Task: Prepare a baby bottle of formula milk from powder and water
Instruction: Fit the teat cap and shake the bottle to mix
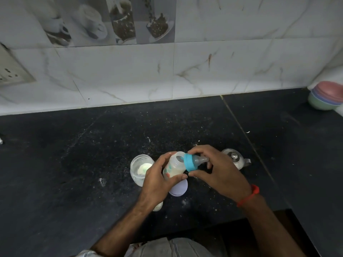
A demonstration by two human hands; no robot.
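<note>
My left hand (157,180) grips a clear baby bottle (174,166) with whitish liquid in it, tilted above the dark counter. My right hand (219,169) pinches the blue collar with its teat (193,161) right at the bottle's open mouth, still at an angle to it. A clear jar (140,168) with white powder stands just left of my left hand. Below the bottle a pale lilac lid (178,189) lies flat on the counter.
A steel kettle (234,158) with a knobbed lid sits behind my right hand. Stacked pastel bowls (326,98) stand at the far right by the wall. A small white object (157,205) peeks from under my left wrist. Powder specks dust the black counter (74,164).
</note>
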